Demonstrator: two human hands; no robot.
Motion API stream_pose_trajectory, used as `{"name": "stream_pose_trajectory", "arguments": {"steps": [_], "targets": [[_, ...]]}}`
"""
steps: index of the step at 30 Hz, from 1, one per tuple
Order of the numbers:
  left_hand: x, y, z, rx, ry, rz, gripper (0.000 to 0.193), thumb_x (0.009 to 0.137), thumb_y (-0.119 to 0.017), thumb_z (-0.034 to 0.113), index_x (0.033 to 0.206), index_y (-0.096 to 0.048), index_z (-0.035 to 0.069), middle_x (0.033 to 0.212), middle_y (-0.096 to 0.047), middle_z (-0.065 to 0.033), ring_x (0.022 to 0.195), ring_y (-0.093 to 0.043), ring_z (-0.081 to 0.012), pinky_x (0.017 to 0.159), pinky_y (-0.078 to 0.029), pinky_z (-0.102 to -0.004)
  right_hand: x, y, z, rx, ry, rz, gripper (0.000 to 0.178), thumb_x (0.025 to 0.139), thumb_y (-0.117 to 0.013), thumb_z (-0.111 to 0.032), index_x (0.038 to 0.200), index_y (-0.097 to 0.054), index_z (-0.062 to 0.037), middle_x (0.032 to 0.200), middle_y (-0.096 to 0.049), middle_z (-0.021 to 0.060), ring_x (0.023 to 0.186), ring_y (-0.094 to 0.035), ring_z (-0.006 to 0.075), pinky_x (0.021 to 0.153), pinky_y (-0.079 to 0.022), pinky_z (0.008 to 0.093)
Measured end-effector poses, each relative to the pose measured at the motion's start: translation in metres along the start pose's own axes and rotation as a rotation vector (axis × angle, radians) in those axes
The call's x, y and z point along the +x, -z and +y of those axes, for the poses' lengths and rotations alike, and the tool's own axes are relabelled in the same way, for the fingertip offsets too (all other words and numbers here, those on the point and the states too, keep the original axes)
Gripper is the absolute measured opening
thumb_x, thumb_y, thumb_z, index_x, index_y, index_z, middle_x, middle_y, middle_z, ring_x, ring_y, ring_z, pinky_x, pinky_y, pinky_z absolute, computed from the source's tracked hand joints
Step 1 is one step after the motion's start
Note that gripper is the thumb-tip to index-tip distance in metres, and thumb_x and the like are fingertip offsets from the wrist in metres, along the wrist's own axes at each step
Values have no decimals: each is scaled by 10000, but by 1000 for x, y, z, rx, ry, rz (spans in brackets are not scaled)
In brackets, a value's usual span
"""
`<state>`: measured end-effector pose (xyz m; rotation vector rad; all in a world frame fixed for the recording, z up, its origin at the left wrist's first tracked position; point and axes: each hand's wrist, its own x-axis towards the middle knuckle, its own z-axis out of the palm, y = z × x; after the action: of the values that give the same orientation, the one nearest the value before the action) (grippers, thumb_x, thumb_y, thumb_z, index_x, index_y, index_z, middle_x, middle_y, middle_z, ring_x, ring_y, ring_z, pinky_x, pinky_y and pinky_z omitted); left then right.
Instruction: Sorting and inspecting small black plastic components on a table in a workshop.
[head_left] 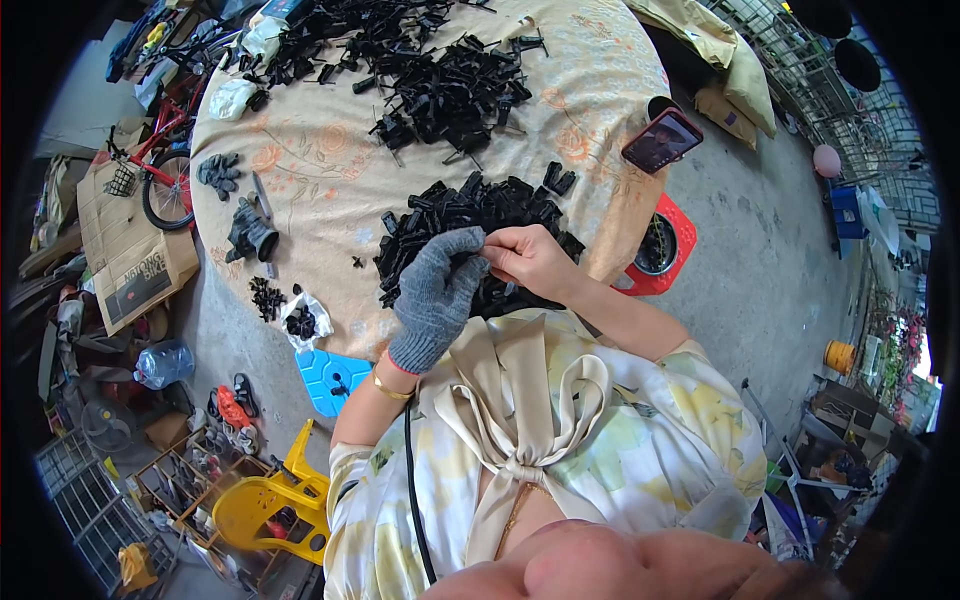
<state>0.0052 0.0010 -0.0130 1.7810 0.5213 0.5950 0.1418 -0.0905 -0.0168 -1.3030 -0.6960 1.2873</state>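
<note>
My left hand point(438, 290), in a grey knitted glove, is closed with its fingertips against those of my right hand. My bare right hand point(524, 262) pinches at the same spot; what sits between the fingers is too small and covered to make out. Right below and around both hands lies a heap of small black plastic parts point(450, 213) at the near edge of the table. Farther off spreads a bigger heap of black parts with thin stems point(450, 95).
A floral cloth covers the round table point(330, 225). On its left lie dark gloves point(252, 230) and a white bag of small black pieces point(304, 321). A phone point(662, 140) stands at the right edge. Beside the table are a red stool point(680, 246), a blue stool point(332, 380) and a yellow chair point(270, 505).
</note>
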Motion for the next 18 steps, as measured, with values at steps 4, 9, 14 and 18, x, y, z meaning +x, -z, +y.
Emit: {"name": "stream_pose_trajectory", "arguments": {"steps": [4,9,14,18], "targets": [[2,4,-17,51,-41,-40,271,775,-619,8,1041,-567,11,1016,-612,-126,889,-614,-217,794,-485,-294,16,17,14,-153,-37,-164,152,855,-543,-113,805,-613,12,595,-512,-13,533,-447,45,491,-354,202],[7,6,-30,450,-49,11,436,767,-606,26,1187,-493,50,1022,-602,-139,869,-611,-275,764,-490,-330,77,57,16,-702,254,-22,333,735,-654,-315,901,-638,-27,823,-657,95,749,-626,223,658,-479,335],[6,4,-24,766,-133,-235,533,738,-625,102,1241,-447,92,1146,-538,-119,1045,-506,-300,910,-380,-405,148,60,48,-1205,265,309,235,723,-589,-230,846,-612,-31,809,-637,152,777,-616,320,676,-490,398],[6,2,-7,730,-128,-347,583,709,-663,67,1248,-443,64,1238,-492,-143,1141,-449,-342,962,-360,-379,187,68,86,-1392,243,373,146,734,-560,-191,701,-579,-50,719,-619,155,734,-623,302,650,-493,402]]}}
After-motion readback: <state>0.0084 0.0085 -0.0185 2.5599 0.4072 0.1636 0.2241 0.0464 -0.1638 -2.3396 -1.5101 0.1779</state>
